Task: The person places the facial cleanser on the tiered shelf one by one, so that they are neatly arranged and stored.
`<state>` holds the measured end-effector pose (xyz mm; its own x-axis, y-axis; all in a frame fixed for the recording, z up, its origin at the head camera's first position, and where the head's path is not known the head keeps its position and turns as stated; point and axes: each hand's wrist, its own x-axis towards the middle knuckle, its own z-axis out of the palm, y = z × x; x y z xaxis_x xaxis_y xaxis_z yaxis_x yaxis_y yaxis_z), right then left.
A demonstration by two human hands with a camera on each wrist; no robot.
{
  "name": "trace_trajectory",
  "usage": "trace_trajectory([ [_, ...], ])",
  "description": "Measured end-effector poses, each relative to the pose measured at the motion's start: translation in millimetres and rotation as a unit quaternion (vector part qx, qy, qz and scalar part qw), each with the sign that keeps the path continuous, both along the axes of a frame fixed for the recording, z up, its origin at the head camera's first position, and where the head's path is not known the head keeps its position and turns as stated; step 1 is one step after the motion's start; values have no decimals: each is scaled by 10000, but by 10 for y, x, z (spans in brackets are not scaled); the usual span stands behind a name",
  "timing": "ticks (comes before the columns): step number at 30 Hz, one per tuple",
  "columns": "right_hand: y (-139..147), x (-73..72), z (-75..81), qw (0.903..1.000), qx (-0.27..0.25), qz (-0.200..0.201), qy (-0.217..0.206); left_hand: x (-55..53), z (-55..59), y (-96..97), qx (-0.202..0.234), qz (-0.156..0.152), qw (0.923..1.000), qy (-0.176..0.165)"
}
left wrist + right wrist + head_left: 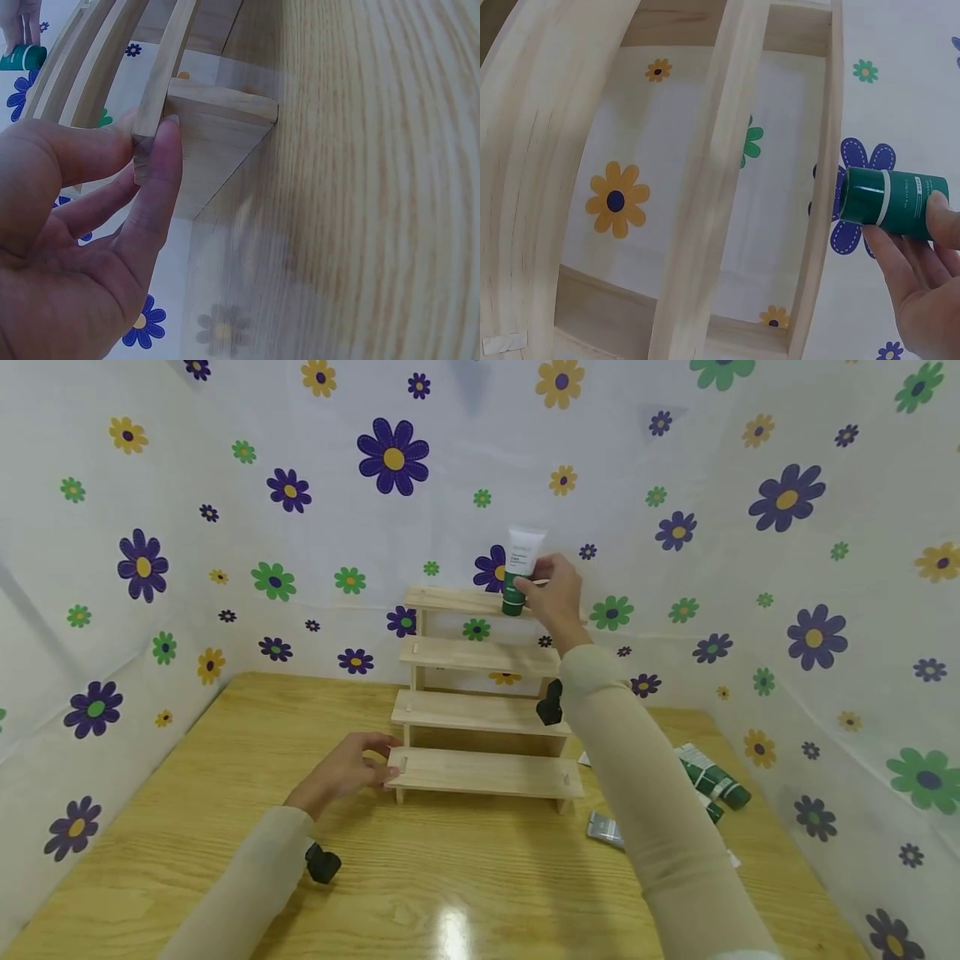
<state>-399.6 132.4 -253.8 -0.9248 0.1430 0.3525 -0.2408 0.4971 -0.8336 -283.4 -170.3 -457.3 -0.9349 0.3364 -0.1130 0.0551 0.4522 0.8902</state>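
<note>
Table (390, 893) beneath rack (483, 772), flowered walls (330, 531)

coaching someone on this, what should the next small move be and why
Probably lower the tube onto the top shelf: the right hand holds it, cap down, close to that shelf, and the left hand grips the lowest shelf.
</note>
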Motion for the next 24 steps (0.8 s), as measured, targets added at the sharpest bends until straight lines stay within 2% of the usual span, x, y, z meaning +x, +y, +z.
trace_trajectory([
  [12, -123, -89, -72, 9997, 155, -48, 181, 10, -11, 11, 75, 35, 9999, -78],
  [24, -151, -118, -156, 9998, -91, 148, 138, 12, 14, 9, 95, 1, 9999, -85],
])
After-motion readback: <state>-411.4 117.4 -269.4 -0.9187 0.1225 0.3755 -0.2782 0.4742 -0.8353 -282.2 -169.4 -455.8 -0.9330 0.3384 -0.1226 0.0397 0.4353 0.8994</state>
